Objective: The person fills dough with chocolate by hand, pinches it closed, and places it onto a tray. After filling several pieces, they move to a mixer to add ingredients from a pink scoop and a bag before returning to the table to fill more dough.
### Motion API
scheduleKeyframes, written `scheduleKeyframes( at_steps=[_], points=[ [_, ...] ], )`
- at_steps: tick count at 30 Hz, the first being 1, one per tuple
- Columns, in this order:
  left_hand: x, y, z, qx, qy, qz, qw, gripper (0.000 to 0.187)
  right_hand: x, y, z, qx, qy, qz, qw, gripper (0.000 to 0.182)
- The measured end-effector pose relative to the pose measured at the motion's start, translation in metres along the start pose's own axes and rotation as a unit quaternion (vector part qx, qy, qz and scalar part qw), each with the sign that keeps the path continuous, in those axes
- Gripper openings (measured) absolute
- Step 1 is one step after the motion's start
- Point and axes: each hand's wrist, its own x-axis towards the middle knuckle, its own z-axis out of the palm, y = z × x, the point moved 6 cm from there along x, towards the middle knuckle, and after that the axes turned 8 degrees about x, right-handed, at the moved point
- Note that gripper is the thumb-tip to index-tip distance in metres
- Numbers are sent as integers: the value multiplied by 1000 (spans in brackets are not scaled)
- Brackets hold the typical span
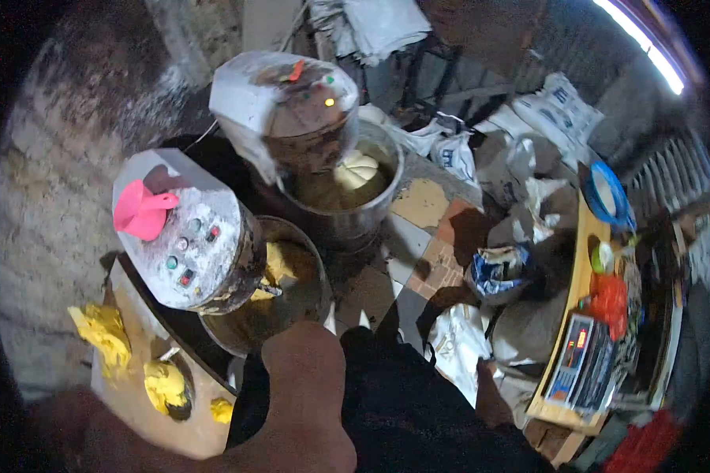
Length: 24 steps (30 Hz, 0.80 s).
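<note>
At the bottom centre my left hand [304,351] is a dark, rounded shape in front of the near mixer bowl [317,272]; its fingers cannot be made out. Yellow dough [280,264] lies inside that bowl. Lower right, my right hand [487,370] is closed on the edge of a crumpled white bag [459,339]. The near mixer's floury top [185,252] carries a pink scoop [143,211]. Behind it, a second mixer [244,94] stands over a metal bowl [383,201] with pale dough [355,169].
Yellow dough pieces [106,339] lie on a board [201,433] at lower left. On the right, a wooden table [556,386] holds a digital scale [582,363], a red bag [607,303] and a blue basin [603,193]. White sacks [556,114] stand at the back.
</note>
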Motion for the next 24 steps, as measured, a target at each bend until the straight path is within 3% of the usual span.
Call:
scheduleKeyframes(
  at_steps=[1, 3, 4, 6, 7, 8, 9, 10, 12, 14, 15, 17, 19, 20, 21, 23, 24],
  points=[
    [4, -13, -5, 19, 4, 8, 1000, 40, 50, -28, -35, 112, -85, 83, 987, 42],
    [13, -32, -23, 48, 18, 16, 999, 41, 176, -58, -38, 249, -14, 112, 962, 39],
    [16, -41, -33, 62, 23, 24, 998, 41, 201, -135, -108, 182, 245, -181, 935, 43],
    [22, -52, -56, 90, 33, 33, 995, 42, 286, -228, -148, 218, 30, -83, 972, 50],
    [23, -54, -69, 107, 39, 33, 993, 43, 296, -281, -178, 285, 78, -107, 949, 49],
    [26, -57, -81, 120, 41, 31, 991, 43, 323, -325, -185, 237, 85, -122, 960, 48],
    [29, -59, -94, 131, 49, 31, 990, 44, 359, -368, -177, 200, -36, -164, 965, 40],
    [32, -61, -106, 141, 53, 34, 988, 45, 361, -416, -193, 422, -39, -139, 895, 36],
    [38, -63, -128, 157, 63, 47, 985, 46, 345, -514, -240, 571, -58, -142, 807, 29],
    [44, -63, -148, 175, 72, 61, 980, 47, 368, -603, -279, 465, -88, -226, 852, 24],
    [47, -63, -155, 185, 74, 70, 977, 47, 394, -640, -286, 529, -114, -261, 799, 21],
    [52, -68, -169, 206, 85, 82, 972, 48, 424, -710, -317, 536, -6, -429, 727, 22],
    [58, -76, -182, 227, 95, 91, 965, 50, 381, -800, -411, 512, 70, -559, 648, 22],
    [63, -85, -188, 243, 98, 96, 960, 50, 377, -839, -440, 557, 9, -561, 613, 20],
    [66, -94, -194, 256, 103, 100, 956, 51, 399, -873, -446, 490, 37, -547, 678, 13],
    [72, -111, -203, 277, 112, 111, 948, 52, 378, -946, -481, 283, 186, -668, 663, 10],
    [76, -119, -206, 293, 116, 119, 941, 52, 363, -977, -497, 314, 117, -685, 647, 15]
  ],
)
